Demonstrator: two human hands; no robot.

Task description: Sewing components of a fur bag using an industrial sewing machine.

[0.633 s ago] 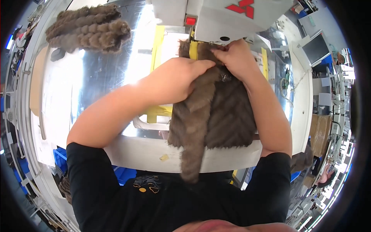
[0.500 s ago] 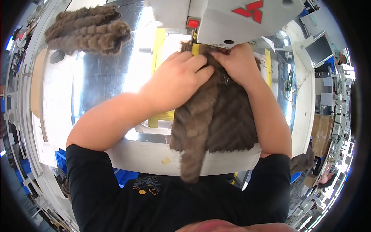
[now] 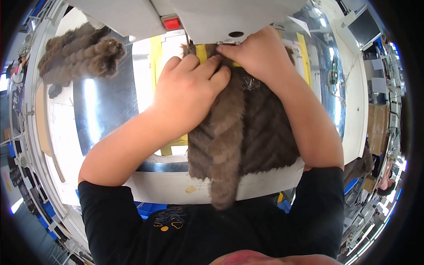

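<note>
A brown fur panel [image 3: 269, 141] lies under the head of a white sewing machine [image 3: 207, 20], and a long narrow fur strip [image 3: 226, 150] runs down it past the table's front edge. My left hand [image 3: 187, 88] bends over the strip's upper left side, its fingers curled onto the fur beside a yellow tape mark. Close under the machine head, my right hand [image 3: 260, 55] pinches the fur's upper edge between thumb and fingers. The fingertips of this hand are partly hidden. Some shiny pale threads [image 3: 251, 83] show on the panel just below it.
A bundle of brown fur strips [image 3: 81, 55] rests at the far left, next to a small dark lump [image 3: 55, 90]. Yellow tape [image 3: 155, 62] marks the work surface. The machine has a red button [image 3: 172, 23]. A monitor [image 3: 363, 30] stands at the far right.
The whole view has shifted, so the machine head looks larger and nearer. Both hands stay on the fur beside the machine; the fur has hardly moved under them.
</note>
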